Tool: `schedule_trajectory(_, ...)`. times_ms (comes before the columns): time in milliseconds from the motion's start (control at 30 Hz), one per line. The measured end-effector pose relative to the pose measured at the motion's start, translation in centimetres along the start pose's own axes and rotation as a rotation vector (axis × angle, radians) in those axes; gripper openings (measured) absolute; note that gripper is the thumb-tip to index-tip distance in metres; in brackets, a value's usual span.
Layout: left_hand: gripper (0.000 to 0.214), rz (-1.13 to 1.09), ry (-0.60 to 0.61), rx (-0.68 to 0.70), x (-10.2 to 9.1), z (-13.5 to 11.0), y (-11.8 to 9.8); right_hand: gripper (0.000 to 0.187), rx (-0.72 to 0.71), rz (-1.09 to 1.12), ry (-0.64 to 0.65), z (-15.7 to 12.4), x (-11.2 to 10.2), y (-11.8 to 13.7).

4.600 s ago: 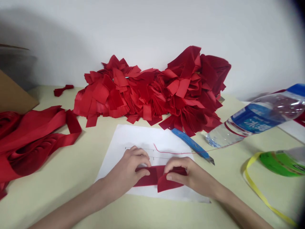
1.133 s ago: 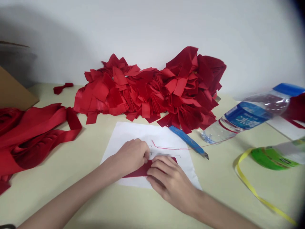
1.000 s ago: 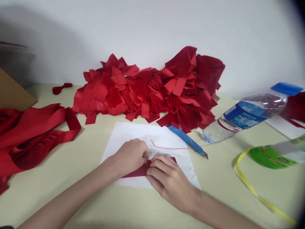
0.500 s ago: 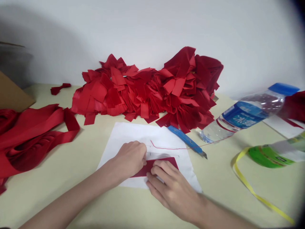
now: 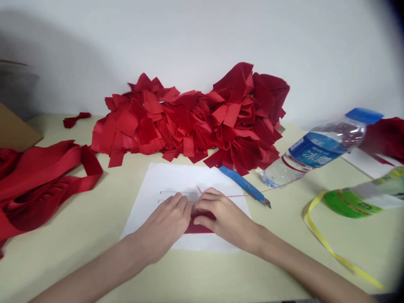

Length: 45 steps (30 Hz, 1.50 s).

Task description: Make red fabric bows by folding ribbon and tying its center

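A short piece of red ribbon [image 5: 198, 228] lies on a white sheet of paper [image 5: 147, 181] marked with thin black lines. My left hand [image 5: 168, 225] is closed over the ribbon's left part, its fingertips mostly hidden. Opposite it, my right hand [image 5: 225, 216] curls its fingers and thumb at the ribbon's upper part, the tips meeting those of the left hand. Between them the ribbon's lower edge shows. A thin red thread [image 5: 236, 195] emerges beyond my right hand and runs right toward the bottle.
A blue box cutter [image 5: 243, 184], blade out, lies at the paper's right edge. Behind is a heap of cut red ribbon pieces [image 5: 189, 122]; long red ribbon [image 5: 47, 176] lies left. A water bottle [image 5: 312, 151], a green-labelled bottle [image 5: 353, 204] and a yellow strap [image 5: 328, 250] are right.
My right hand has moved up and its fingers have drawn in against my left hand. Less of the red ribbon shows. The view has shifted slightly.
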<state>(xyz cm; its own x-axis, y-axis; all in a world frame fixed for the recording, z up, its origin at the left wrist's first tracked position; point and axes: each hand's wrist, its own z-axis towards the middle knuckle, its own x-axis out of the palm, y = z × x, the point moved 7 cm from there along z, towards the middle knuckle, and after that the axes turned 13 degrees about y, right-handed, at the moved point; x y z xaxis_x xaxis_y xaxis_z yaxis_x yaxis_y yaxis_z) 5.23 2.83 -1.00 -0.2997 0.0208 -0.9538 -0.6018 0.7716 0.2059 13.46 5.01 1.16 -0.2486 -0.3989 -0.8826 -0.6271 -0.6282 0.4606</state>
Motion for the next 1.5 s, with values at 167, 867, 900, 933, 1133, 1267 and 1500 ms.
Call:
schedule_trajectory(167, 0.024, 0.014, -0.118, -0.004, -0.4, -0.6, 0.0, 0.013, 0.012, 0.057, -0.034, 0.4, 0.4, -0.4)
schedule_trajectory(867, 0.021, -0.361, -0.45, -0.059, -2.0, -2.5, 4.4, 0.008, 0.105, -0.095, -0.221, -3.4, -2.5, -3.1)
schedule_trajectory(900, 0.02, -0.22, -0.513, -0.032, -2.6, -2.9, 3.6, 0.009, 0.085, -0.168, -0.286, -3.8, -2.6, -2.7)
schedule_trajectory(933, 0.02, -0.078, -0.568, 0.002, -3.1, -3.4, 2.6, 0.012, 0.064, -0.239, -0.337, -4.1, -2.6, -2.1)
schedule_trajectory(1133, 0.02, 0.167, -0.642, 0.119, -3.1, -4.3, -1.7, 0.029, -0.096, -0.372, -0.348, -4.1, 0.5, 2.3)
schedule_trajectory(1267, 0.018, 0.143, -0.583, 0.121, -2.0, -4.2, -2.7, 0.019, -0.127, -0.436, -0.291, -3.6, 2.6, 3.2)
schedule_trajectory(1500, 0.023, 0.038, -0.451, 0.135, -0.9, -4.1, -3.6, 0.024, -0.148, -0.403, -0.178, -3.6, 3.5, 2.7)
